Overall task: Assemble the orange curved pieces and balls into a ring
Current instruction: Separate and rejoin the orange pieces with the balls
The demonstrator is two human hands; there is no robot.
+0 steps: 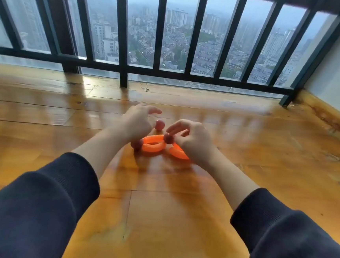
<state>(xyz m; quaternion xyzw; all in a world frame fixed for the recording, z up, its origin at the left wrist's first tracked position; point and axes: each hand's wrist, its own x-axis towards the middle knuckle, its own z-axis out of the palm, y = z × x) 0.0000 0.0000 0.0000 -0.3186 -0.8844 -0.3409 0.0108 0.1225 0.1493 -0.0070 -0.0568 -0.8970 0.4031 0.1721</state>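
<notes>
Two hands reach out over a shiny wooden floor (246,139), and both arms wear dark sleeves (41,200) pushed up from the wrists. Between the hands lie the orange toy parts. Two orange curved pieces (153,145) lie face to face on the floor and make a small loop shape. A dark red ball (137,144) sits at the left end of that loop, right under the left wrist. Another ball (168,138) sits at the right end of the loop, where the two pieces meet. A third curved piece (178,153) lies just to the right of that ball and goes partly under the right hand. One more ball (160,125) lies on its own on the floor a little farther away, just beside the left hand. The left hand (137,121) hangs above the parts with its fingers (154,110) spread loosely and bent, and it holds nothing. The right hand (193,139) is next to the middle ball, with its fingers (175,127) curled down toward it; a fingertip looks like it touches the ball, but I cannot tell if the hand really has hold of it. Behind it all stands a black railing (124,71) in front of big windows, with a city far below.
</notes>
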